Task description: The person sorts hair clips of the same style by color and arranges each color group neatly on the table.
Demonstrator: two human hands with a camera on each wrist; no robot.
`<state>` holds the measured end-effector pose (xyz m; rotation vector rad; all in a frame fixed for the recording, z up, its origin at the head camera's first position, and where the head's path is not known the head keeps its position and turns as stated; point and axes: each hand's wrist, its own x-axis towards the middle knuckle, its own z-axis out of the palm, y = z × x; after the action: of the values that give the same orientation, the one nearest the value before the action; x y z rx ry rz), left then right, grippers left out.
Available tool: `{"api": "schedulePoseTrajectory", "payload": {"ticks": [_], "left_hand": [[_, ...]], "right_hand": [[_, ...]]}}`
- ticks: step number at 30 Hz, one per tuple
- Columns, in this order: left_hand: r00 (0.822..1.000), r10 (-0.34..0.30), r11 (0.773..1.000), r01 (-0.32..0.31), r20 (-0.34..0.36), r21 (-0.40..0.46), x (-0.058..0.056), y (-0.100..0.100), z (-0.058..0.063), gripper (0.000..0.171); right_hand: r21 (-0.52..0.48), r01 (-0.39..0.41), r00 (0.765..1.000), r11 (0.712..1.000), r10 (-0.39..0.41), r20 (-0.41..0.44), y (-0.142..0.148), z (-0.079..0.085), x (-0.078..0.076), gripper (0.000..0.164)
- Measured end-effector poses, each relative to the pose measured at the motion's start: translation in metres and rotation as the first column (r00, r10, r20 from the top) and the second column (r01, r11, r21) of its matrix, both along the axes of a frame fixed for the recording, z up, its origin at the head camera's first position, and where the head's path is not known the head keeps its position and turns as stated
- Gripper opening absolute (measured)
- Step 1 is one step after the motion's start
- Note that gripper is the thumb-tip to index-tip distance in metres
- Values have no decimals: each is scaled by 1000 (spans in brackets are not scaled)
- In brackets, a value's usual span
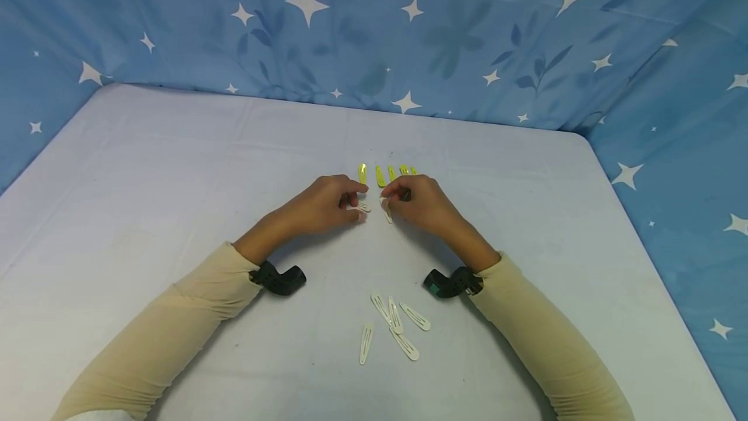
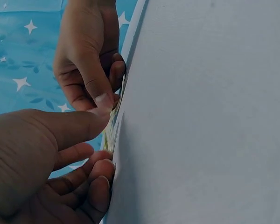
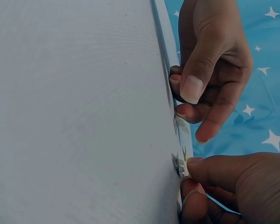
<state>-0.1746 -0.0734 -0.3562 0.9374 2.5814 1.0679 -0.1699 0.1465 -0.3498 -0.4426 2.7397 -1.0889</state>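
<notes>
In the head view my left hand [image 1: 324,205] is over white snap hair clips [image 1: 364,207] lying on the table, thumb and fingertips apart around them. My right hand [image 1: 428,205] pinches another white snap hair clip [image 1: 388,216] between thumb and fingers, its narrow end pointing toward me. In the right wrist view that right hand [image 3: 242,184] has its thumb against the clip [image 3: 182,166], close over the tabletop. The left hand [image 2: 46,158] shows a gap between thumb and curved fingers in the left wrist view. Just beyond both hands stands a row of yellow snap clips [image 1: 380,177], partly hidden by the right fingers.
Nearer to me several white snap clips [image 1: 395,317] lie loosely on the white-covered table [image 1: 193,167], a few overlapping. A blue curtain with stars [image 1: 374,31] hangs along the far and right edges. A black wrist camera [image 1: 280,279] sits on each wrist.
</notes>
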Motion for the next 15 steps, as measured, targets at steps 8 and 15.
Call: {"api": "schedulePoseTrajectory", "payload": {"ticks": [8,15], "left_hand": [[998,57,998,-58,-33,-31,2,0,4,44],[999,45,999,-45,-8,-28,1,1,2,44]], "right_hand": [[0,4,1000,1000,-4,4,2,-2,-1,11],[-18,-26,999,999,26,-22,3,-2,-1,12]]}}
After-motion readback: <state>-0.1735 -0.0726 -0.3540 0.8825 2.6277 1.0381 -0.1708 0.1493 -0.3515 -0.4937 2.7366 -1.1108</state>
